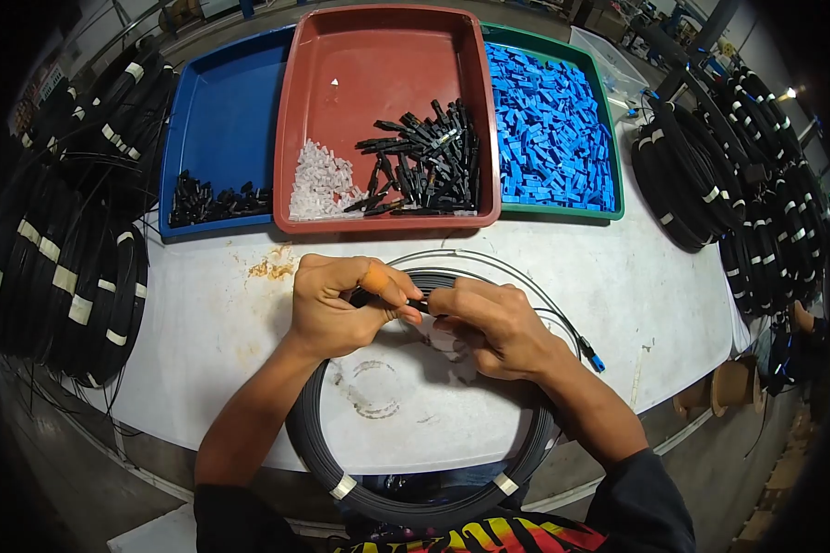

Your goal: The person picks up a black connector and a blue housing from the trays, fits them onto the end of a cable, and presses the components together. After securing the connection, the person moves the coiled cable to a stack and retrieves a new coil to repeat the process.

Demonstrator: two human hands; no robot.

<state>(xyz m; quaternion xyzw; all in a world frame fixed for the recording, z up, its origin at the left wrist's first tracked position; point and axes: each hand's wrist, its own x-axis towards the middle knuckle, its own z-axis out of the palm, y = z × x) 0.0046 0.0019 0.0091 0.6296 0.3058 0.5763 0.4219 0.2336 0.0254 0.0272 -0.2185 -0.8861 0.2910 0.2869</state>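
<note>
My left hand, with an orange wrap on one finger, is closed in a pinch on a small black connector part. From the other side, my right hand pinches the same part, its fingertips close to the left ones. Much of the part is hidden by the fingers. Below both hands lies a coil of black cable, bound with pale tape and overhanging the table's near edge. A loose cable end with a blue connector rests on the table to the right.
Behind the hands stand a blue tray with black parts, a red tray with clear pieces and black connector bodies, and a green tray full of blue pieces. Taped cable coils hang at left and right of the white table.
</note>
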